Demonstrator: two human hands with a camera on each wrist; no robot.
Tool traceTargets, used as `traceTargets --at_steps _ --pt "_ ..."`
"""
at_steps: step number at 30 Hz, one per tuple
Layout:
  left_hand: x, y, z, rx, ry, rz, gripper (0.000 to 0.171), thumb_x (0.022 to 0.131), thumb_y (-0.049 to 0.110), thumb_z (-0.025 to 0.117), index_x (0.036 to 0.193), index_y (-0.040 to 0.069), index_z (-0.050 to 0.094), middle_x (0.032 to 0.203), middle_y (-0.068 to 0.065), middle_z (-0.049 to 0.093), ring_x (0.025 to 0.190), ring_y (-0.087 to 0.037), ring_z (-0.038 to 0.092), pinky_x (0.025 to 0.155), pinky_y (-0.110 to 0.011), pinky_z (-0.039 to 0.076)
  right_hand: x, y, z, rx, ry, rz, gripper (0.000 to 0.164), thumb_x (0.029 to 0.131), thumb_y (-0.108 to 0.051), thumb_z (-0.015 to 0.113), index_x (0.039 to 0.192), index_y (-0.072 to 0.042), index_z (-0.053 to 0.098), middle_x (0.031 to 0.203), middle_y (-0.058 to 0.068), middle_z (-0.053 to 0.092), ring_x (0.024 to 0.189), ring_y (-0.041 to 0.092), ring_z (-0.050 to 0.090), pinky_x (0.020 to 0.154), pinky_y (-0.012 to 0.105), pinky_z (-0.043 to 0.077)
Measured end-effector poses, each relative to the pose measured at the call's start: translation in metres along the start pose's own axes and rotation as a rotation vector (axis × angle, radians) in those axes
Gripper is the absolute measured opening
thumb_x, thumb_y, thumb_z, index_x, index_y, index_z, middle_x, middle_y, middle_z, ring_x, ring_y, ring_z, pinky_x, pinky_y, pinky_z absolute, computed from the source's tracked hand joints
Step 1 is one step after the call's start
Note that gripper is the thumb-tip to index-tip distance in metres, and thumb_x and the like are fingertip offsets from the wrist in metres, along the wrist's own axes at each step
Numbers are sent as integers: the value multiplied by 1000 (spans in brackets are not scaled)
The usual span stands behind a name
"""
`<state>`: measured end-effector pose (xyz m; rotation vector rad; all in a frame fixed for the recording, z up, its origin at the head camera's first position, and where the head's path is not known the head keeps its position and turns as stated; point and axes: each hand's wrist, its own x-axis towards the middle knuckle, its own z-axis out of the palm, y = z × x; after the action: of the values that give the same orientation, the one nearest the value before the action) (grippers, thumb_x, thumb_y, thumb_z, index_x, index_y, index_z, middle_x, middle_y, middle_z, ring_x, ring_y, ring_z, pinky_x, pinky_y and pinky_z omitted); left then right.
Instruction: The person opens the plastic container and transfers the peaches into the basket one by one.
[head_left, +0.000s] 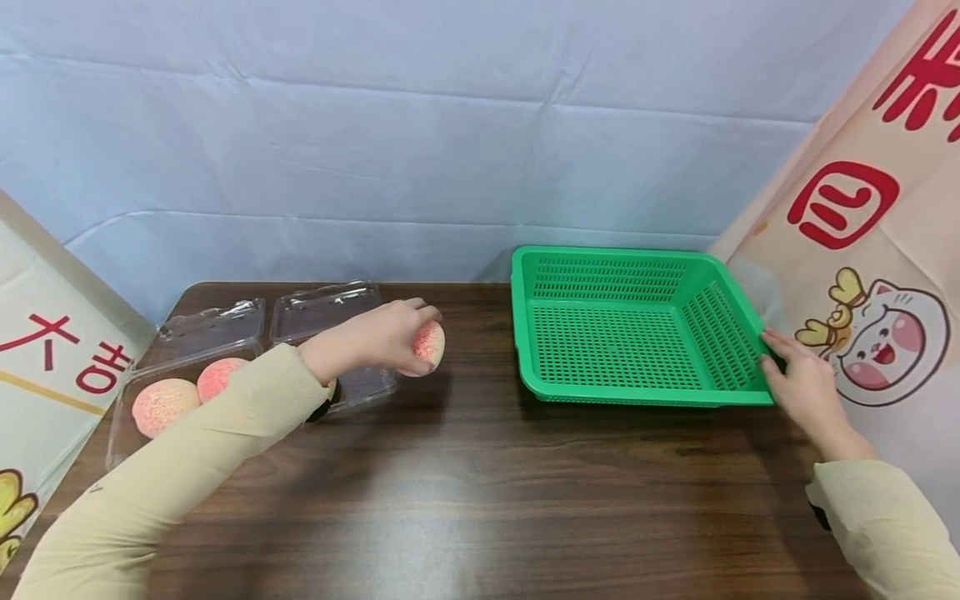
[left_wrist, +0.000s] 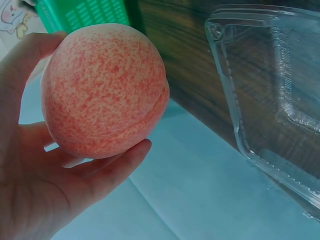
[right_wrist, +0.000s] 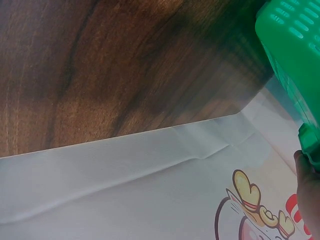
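Note:
My left hand (head_left: 386, 337) grips a pink-speckled peach (left_wrist: 105, 90) with thumb and fingers, above the table just right of a clear plastic clamshell box (left_wrist: 260, 80). In the head view two more peaches, a pale one (head_left: 165, 407) and a pinker one (head_left: 221, 377), sit in a second clear box (head_left: 120, 417) at the left, partly behind my left sleeve. My right hand (head_left: 810, 387) holds the right rim of a green perforated basket (head_left: 528, 367), its fingers over the edge. No fruit shows inside the basket. The right wrist view catches only fingertips at the basket's rim.
The dark wooden table (head_left: 480, 500) ends at a pale cloth backdrop (head_left: 375, 150). Printed cloths hang at both sides, the right one (head_left: 885, 250) close beside my right hand. Raised clear lids (head_left: 326, 308) stand behind the boxes.

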<state>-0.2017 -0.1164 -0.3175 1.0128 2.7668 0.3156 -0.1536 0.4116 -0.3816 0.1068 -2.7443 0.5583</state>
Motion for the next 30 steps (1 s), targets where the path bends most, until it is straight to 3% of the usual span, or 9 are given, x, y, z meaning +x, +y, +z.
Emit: traceTargets --at_steps 7,18,30 --pt "3 2 0 6 26 14 58 65 27 71 116 5 55 106 -11 54 87 -24 54 74 -32 47 0 -1 0 -2 -7 2 38 90 -5 44 125 12 46 127 30 45 121 48 35 100 57 21" --pt "7 7 -3 -5 -7 3 60 68 28 71 121 4 53 110 -12 52 89 -23 53 75 -33 47 0 0 0 -1 -5 -1 38 91 -5 44 125 11 46 127 30 45 122 47 34 100 57 21" --pt "9 14 -5 -16 24 22 59 67 27 71 118 4 54 108 -11 53 89 -23 54 76 -32 47 0 -1 0 -2 0 -3 38 90 -4 44 125 12 46 126 30 45 120 48 35 99 58 22"
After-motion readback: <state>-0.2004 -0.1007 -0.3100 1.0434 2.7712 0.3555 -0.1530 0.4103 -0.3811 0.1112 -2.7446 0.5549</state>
